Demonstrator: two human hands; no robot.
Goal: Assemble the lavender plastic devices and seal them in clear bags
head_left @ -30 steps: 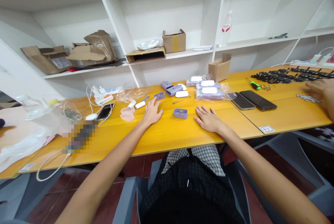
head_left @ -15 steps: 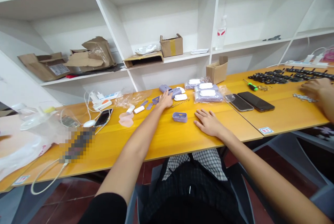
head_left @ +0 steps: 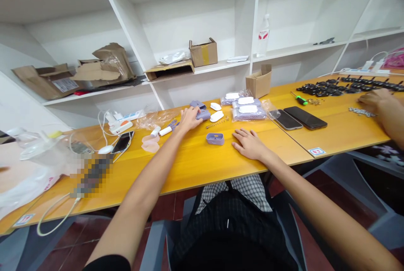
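My left hand point(head_left: 189, 119) reaches across the table with its fingers closed on a purple plastic shell point(head_left: 203, 115). Another purple shell point(head_left: 198, 104) lies just behind it. Flat on the tabletop rests my right hand point(head_left: 248, 144), fingers spread and holding nothing. Between my hands stands a hollow purple housing point(head_left: 215, 138), its opening facing up. Two white oval caps, the nearer one point(head_left: 216, 116) in front, lie right of my left hand. Beside them is a row of small springs point(head_left: 217, 123). Small flat purple pieces point(head_left: 173, 124) are partly covered by my left hand.
Bagged purple parts point(head_left: 249, 115) with white caps lie at the back. Two phones point(head_left: 305, 117) and a green screwdriver point(head_left: 299, 98) are to the right. A co-worker's hand point(head_left: 380, 102) is among small metal parts point(head_left: 362, 112). Cables and a power strip point(head_left: 120, 126) occupy the left.
My left hand has shifted left and pulled the purple shell with it, away from the rear white cap. My right hand stays flat on the table. The view has shifted slightly.
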